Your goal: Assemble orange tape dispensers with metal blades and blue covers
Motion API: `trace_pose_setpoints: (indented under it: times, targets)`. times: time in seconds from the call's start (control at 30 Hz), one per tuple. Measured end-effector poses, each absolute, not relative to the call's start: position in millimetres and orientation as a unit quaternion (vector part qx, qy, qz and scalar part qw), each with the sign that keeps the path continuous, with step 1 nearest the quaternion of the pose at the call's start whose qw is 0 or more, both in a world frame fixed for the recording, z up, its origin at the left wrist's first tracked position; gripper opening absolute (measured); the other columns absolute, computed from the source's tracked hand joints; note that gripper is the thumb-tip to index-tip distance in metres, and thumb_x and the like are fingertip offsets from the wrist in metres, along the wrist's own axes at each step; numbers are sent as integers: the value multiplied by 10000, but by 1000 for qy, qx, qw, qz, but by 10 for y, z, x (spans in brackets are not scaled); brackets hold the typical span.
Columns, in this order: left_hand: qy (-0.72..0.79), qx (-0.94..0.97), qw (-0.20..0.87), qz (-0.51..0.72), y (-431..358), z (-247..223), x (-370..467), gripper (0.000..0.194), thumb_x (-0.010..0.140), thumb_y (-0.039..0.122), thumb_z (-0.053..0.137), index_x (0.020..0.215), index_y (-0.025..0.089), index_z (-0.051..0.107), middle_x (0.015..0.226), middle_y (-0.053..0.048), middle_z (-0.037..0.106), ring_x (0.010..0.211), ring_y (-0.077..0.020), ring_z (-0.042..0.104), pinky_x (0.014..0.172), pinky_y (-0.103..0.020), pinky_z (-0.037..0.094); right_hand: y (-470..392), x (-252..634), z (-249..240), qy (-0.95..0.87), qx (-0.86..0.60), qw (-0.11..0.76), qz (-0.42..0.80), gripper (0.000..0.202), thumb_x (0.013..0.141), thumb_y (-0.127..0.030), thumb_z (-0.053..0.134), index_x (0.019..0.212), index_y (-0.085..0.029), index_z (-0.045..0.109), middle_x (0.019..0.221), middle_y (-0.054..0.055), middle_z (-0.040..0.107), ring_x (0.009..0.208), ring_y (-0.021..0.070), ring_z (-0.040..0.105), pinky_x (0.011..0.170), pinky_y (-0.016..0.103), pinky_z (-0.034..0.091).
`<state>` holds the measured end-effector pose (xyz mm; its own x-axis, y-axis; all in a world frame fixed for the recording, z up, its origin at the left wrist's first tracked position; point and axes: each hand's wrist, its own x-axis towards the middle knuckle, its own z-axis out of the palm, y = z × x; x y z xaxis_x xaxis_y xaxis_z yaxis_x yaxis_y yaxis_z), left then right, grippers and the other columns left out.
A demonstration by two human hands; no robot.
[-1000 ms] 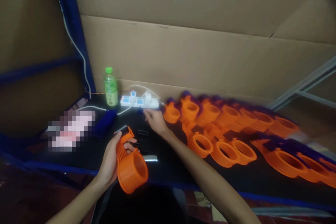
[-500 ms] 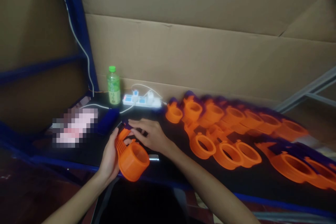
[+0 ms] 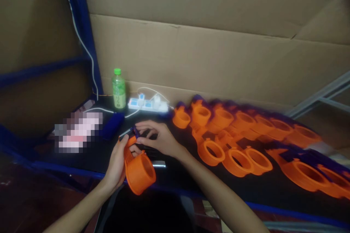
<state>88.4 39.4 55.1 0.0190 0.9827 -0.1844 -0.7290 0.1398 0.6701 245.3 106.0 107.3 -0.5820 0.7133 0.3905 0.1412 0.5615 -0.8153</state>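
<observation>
My left hand [image 3: 117, 164] grips an orange ring-shaped plastic part [image 3: 140, 172] by its ribbed handle, holding it just above the front edge of the black table [image 3: 175, 178]. My right hand [image 3: 158, 139] is at the handle's top end, its fingertips pinching a small dark purple piece [image 3: 134, 131] against the orange part. Both hands meet over the left half of the table.
Several more orange ring parts [image 3: 232, 142] with purple pieces lie in rows to the right. A green-capped bottle [image 3: 118, 89] and a white power strip [image 3: 147, 105] stand at the back by the cardboard wall. A dark blue block [image 3: 112, 124] and a small silver object [image 3: 159, 165] lie nearby.
My right hand came back from near the power strip to the orange part, bringing a small purple piece to the handle's top. My left hand kept its hold.
</observation>
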Motion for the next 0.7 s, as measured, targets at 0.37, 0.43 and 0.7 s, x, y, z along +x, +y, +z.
trace_pose_setpoints:
  times: [0.37, 0.43, 0.7]
  targets:
    - [344, 196, 684, 612, 409, 532, 851, 357, 828, 480, 730, 838, 133, 647, 639, -32, 648, 507, -120, 570, 516, -242, 501, 1126, 2585, 1193, -848, -166, 319, 389, 387, 892, -246, 727, 1277, -239, 684, 1297, 85, 646, 1222, 207, 608, 1068, 403, 503]
    - [353, 201, 685, 605, 414, 530, 837, 372, 836, 484, 722, 825, 118, 659, 663, -43, 660, 511, -109, 565, 516, -230, 494, 1133, 2600, 1200, -857, -167, 317, 370, 370, 900, -257, 720, 1268, -242, 688, 1292, 87, 644, 1225, 211, 603, 1078, 413, 489]
    - [368, 229, 682, 589, 420, 509, 815, 381, 845, 491, 718, 816, 113, 681, 604, -17, 622, 488, -101, 563, 490, -205, 468, 1175, 2619, 1097, -860, -177, 324, 353, 356, 887, -266, 736, 1242, -250, 708, 1105, 65, 656, 989, 160, 646, 920, 341, 566]
